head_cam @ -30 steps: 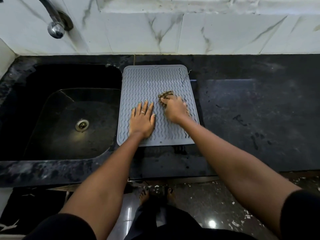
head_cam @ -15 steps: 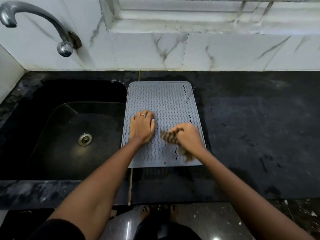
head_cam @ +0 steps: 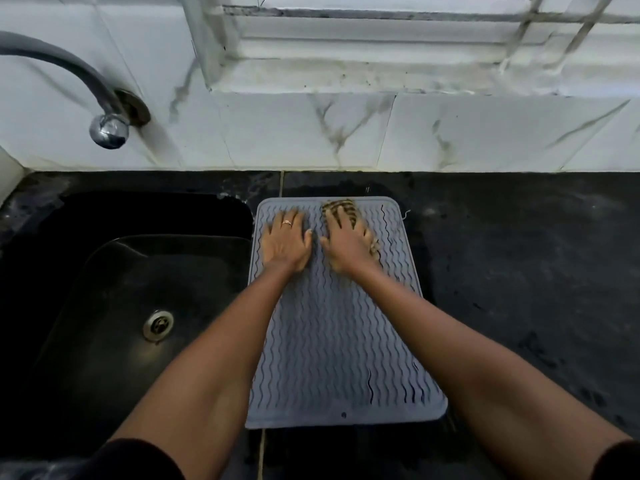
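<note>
Both hands are sitting higher up now: right hand (head_cam: 346, 244) pressing flat-fingered on the striped brown rag (head_cam: 341, 206) at the top end of the grey ribbed silicone mat (head_cam: 332, 341), left hand (head_cam: 285, 240) lying flat just beside it, mat's length running down-frame.

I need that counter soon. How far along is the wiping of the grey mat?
Done: the middle of the mat looks clean. In hand: the left hand lies flat on the mat, steadying it, while the right hand presses a striped cloth at the far edge. Left: dark streaks in grooves near the front right corner may need a pass.
</note>
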The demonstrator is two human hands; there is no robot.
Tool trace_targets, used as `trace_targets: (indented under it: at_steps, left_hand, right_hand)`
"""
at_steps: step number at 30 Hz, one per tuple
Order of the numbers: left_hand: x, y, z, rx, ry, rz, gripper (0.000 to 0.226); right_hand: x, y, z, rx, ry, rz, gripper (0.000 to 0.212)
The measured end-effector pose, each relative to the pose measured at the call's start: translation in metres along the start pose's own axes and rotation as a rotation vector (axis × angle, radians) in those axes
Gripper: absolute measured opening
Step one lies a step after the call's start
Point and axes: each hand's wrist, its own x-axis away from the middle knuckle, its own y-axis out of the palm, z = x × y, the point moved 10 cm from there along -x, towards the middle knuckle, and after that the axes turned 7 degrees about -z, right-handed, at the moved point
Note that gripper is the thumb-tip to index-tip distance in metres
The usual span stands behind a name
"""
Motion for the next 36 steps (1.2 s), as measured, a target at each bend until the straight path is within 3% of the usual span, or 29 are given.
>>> trace_targets:
  at_steps: [5, 10, 15, 18, 24, 27, 30, 31, 33, 35, 36]
  left_hand:
    - [-0.009, 0.017, -0.009, 0.001, 0.028, 0.041, 0.059]
    - [-0.011, 0.020, -0.011, 0.010, 0.038, 0.057, 0.059]
    - [-0.011, 0.022, -0.011, 0.003, 0.037, 0.049, 0.059]
    - [-0.012, 0.022, -0.012, 0.011, 0.034, 0.042, 0.059]
    - [-0.010, 0.019, -0.012, 0.029, 0.036, 0.061, 0.060]
    - [-0.009, 0.018, -0.010, 0.037, 0.037, 0.048, 0.060]
    - [-0.008, 0.019, -0.010, 0.038, 0.033, 0.043, 0.060]
    - [-0.009, 0.017, -0.010, 0.039, 0.035, 0.047, 0.059]
    - [-0.009, 0.017, -0.010, 0.034, 0.036, 0.049, 0.058]
    - [-0.010, 0.019, -0.011, 0.028, 0.030, 0.042, 0.058]
    - [-0.010, 0.018, -0.011, 0.024, 0.028, 0.042, 0.057]
  right_hand:
    - [-0.010, 0.004, -0.001, 0.140, -0.095, 0.153, 0.055]
    - [-0.025, -0.002, -0.007, 0.210, -0.049, 0.145, 0.065]
    - [-0.028, -0.022, -0.018, 0.210, -0.058, 0.091, 0.046]
    - [0.014, -0.015, -0.016, 0.104, -0.117, 0.091, 0.031]
    - [0.115, 0.018, -0.003, 0.082, -0.205, -0.057, 0.030]
    - [0.085, -0.007, -0.012, 0.070, -0.132, -0.029, 0.018]
    - [0.023, -0.058, -0.020, -0.049, -0.075, 0.275, 0.027]
    - [0.000, -0.062, -0.025, -0.040, -0.066, 0.283, 0.034]
    - [-0.040, -0.042, -0.032, 0.058, -0.038, 0.133, 0.048]
    - [-0.058, -0.017, -0.032, 0.166, -0.024, 0.021, 0.051]
    - [-0.057, -0.014, -0.032, 0.189, -0.025, 0.043, 0.047]
